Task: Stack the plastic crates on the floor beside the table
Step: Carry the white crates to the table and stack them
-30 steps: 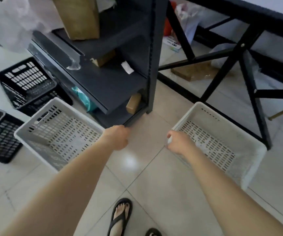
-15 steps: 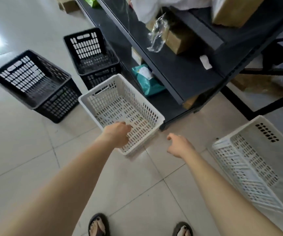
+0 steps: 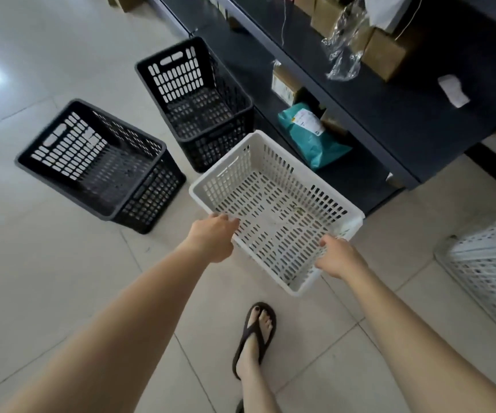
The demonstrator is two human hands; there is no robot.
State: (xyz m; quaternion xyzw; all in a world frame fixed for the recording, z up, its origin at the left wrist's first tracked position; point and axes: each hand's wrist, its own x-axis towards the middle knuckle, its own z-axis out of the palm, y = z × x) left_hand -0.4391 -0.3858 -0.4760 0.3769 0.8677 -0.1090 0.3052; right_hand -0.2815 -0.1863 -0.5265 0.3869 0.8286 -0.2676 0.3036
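Observation:
A white slotted plastic crate [image 3: 273, 201] sits in the middle of the tiled floor, next to the dark shelf. My left hand [image 3: 212, 238] grips its near left rim. My right hand [image 3: 337, 257] grips its near right rim. Two black crates stand apart to the left: one [image 3: 97, 165] at the left, tilted, and one [image 3: 199, 96] further back by the shelf. A second white crate [image 3: 491, 269] is partly cut off at the right edge.
A dark metal shelf unit [image 3: 389, 120] runs along the right, holding cardboard boxes, clear plastic wrap and a teal parcel [image 3: 312, 138] on the lowest level. My foot in a black sandal [image 3: 254, 335] stands just behind the white crate.
The view swung left from the right white crate to the middle one. Both hands left the earlier crates and now close on the middle white crate's near rim.

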